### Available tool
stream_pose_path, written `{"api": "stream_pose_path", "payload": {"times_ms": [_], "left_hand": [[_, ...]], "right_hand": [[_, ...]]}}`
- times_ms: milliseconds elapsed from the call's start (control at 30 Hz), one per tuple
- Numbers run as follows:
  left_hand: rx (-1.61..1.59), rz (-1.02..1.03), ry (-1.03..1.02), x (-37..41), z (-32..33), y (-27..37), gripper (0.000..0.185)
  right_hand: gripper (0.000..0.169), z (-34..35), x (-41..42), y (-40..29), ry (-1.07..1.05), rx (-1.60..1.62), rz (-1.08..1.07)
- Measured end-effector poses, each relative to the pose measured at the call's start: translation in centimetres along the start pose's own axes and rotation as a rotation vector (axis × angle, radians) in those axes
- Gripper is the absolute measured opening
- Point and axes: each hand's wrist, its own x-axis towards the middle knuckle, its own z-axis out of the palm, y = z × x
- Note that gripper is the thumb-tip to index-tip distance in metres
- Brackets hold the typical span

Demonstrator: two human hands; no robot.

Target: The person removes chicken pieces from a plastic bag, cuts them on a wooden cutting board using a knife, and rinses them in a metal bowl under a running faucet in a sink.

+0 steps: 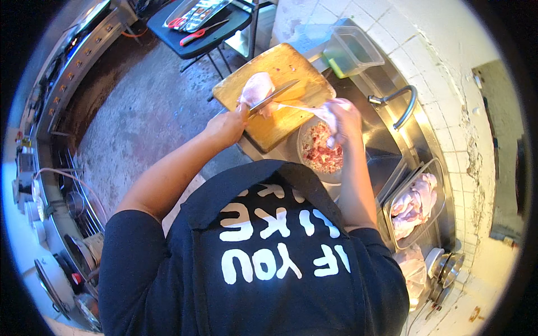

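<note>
My left hand [229,128] grips the handle of a kitchen knife [279,93]. Its blade points up and to the right across a piece of raw poultry [257,87], which lies on a wooden cutting board [290,59]. In my right hand [346,119] is a pale strip of poultry skin [300,108], pulled taut between the fingers and the meat on the board. Below the right hand, a clear round bowl [299,145] holds reddish and whitish raw scraps; my hand and forearm hide part of it.
A steel sink [380,143] with a curved faucet [407,105] lies right. A clear plastic container [357,46] stands behind the board. Raw poultry pieces [416,206] fill a tray at right. Red-handled scissors [197,35] rest on a black table [185,48].
</note>
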Motion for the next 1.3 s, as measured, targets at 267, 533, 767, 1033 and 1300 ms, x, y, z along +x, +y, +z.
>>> {"api": "stream_pose_path", "payload": {"times_ms": [267,533,767,1033,1300], "left_hand": [[0.172,0.061,0.299,4.1,1.7,4.2,0.044],[0.401,0.041,0.461,7.5,3.3,8.0,0.059],[-0.124,0.654,0.399,13.6,2.6,18.6,0.042],[-0.286,0.62,0.148,31.7,10.3,27.7,0.049],[-1.32,-0.293,-0.555,33.4,10.6,29.2,0.051]], "right_hand": [[0.024,-10.4,-4.2,-0.2,0.029,0.714,0.179],[0.038,-12.2,-5.1,2.8,-0.069,1.039,0.085],[0.056,-14.3,-5.0,4.3,-0.044,1.163,0.045],[0.042,-15.0,-5.7,4.4,-0.042,1.172,0.141],[0.032,-14.6,-3.4,3.4,0.051,1.073,0.105]]}}
